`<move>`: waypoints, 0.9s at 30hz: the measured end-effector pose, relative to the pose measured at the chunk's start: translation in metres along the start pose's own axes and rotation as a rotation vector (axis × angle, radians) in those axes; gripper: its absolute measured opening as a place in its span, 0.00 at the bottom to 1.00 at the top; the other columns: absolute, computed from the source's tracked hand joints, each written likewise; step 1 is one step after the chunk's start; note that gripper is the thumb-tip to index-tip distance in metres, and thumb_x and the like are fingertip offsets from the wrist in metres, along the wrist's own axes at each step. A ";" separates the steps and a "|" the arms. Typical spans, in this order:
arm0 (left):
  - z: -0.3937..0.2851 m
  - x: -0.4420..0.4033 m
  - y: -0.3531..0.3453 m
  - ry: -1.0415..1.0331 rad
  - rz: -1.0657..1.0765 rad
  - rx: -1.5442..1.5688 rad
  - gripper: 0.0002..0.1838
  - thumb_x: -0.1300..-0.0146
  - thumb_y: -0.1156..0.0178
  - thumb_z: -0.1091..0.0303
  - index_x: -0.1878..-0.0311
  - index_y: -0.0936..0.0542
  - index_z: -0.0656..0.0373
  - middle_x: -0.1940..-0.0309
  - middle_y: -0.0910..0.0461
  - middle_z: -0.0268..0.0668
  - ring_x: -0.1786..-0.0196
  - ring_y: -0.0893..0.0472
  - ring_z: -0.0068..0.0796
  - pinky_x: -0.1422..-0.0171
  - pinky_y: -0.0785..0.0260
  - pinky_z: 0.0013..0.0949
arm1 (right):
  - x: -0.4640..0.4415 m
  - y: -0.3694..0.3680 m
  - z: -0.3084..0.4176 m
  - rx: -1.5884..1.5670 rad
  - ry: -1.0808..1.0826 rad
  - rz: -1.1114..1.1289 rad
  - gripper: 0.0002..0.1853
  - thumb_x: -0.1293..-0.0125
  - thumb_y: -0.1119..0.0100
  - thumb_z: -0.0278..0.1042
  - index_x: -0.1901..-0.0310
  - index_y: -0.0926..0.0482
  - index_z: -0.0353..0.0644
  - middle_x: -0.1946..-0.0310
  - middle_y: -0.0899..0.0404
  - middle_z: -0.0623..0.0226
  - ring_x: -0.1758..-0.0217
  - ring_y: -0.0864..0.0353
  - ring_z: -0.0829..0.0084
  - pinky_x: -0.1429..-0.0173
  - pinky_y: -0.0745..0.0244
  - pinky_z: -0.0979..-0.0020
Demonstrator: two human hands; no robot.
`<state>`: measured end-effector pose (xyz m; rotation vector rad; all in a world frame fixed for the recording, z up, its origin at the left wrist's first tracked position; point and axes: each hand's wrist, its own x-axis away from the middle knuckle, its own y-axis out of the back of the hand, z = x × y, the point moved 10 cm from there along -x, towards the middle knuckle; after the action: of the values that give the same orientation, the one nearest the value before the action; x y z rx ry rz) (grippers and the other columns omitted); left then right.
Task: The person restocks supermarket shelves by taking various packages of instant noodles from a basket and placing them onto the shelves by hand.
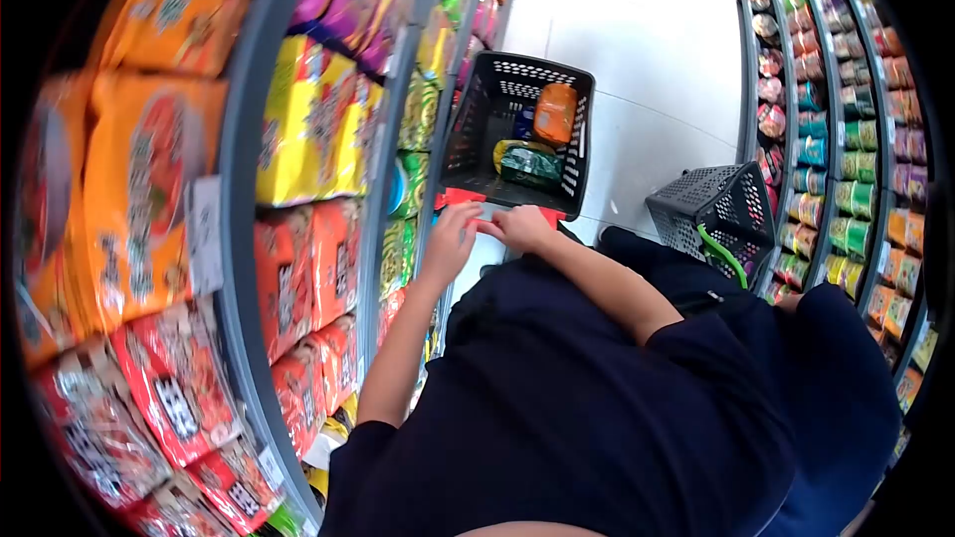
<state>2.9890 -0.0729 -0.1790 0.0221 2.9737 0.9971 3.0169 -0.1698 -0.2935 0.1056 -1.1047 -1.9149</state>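
Observation:
A black plastic basket (468, 124) stands in front of me, tilted in view, with its perforated walls showing. Across its near side runs a red handle (462, 196) with a grey middle part. My left hand (456, 229) is closed over the left portion of this handle. Close beside it, my right hand (521, 228) has its fingers curled on the right portion. Inside the basket lie an orange package (554, 112), a dark green package (530, 165) with a yellow one partly behind it, and a dark blue item (524, 122).
Shelves of instant noodle packs (154, 189) rise close on my left. Noodle cups (806, 179) fill the shelves on the right. Another person in dark clothing (831, 388) is beside me, near a second black basket (696, 201) with a green handle (723, 254). White floor (637, 30) stretches ahead.

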 end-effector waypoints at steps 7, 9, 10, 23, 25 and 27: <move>0.072 -0.091 -0.092 0.240 0.321 -0.463 0.23 0.27 0.56 0.49 0.62 0.18 0.56 0.67 0.17 0.46 0.62 0.18 0.51 0.57 0.26 0.48 | -0.037 0.041 -0.041 -0.030 0.069 -0.089 0.22 0.30 0.55 0.48 0.74 0.20 0.41 0.82 0.21 0.51 0.79 0.20 0.49 0.71 0.24 0.50; 0.070 -0.121 -0.089 0.208 0.194 -0.445 0.26 0.27 0.58 0.46 0.70 0.20 0.53 0.73 0.18 0.43 0.68 0.19 0.52 0.63 0.28 0.51 | -0.051 0.058 -0.057 -0.035 0.065 -0.156 0.21 0.33 0.53 0.45 0.77 0.21 0.39 0.83 0.21 0.51 0.80 0.20 0.49 0.71 0.24 0.50; 0.070 -0.133 -0.089 0.204 0.225 -0.433 0.26 0.27 0.58 0.45 0.70 0.20 0.53 0.72 0.18 0.43 0.68 0.18 0.51 0.63 0.28 0.51 | -0.058 0.067 -0.062 -0.031 0.076 -0.174 0.21 0.33 0.53 0.45 0.78 0.21 0.40 0.82 0.21 0.51 0.80 0.20 0.49 0.71 0.24 0.50; 0.080 -0.300 -0.094 0.181 0.336 -0.438 0.33 0.27 0.65 0.39 0.69 0.18 0.53 0.70 0.16 0.43 0.64 0.17 0.49 0.59 0.26 0.51 | -0.149 0.197 -0.138 0.021 0.024 -0.354 0.20 0.36 0.49 0.46 0.79 0.21 0.40 0.81 0.20 0.53 0.78 0.19 0.51 0.69 0.23 0.53; 0.081 -0.330 -0.096 0.197 0.389 -0.411 0.34 0.27 0.68 0.38 0.68 0.18 0.52 0.68 0.16 0.43 0.62 0.17 0.49 0.58 0.26 0.51 | -0.165 0.217 -0.150 0.054 0.030 -0.352 0.20 0.37 0.49 0.46 0.79 0.22 0.41 0.82 0.20 0.53 0.78 0.19 0.51 0.70 0.24 0.53; 0.095 -0.352 -0.104 0.227 0.410 -0.474 0.35 0.27 0.71 0.39 0.65 0.18 0.52 0.64 0.16 0.42 0.59 0.17 0.48 0.54 0.27 0.51 | -0.181 0.233 -0.164 0.097 0.027 -0.325 0.19 0.37 0.48 0.46 0.80 0.22 0.42 0.82 0.21 0.54 0.78 0.19 0.51 0.71 0.24 0.53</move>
<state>3.3410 -0.1043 -0.3176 0.5693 2.8921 1.8394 3.3536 -0.1915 -0.2817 0.3851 -1.2204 -2.1362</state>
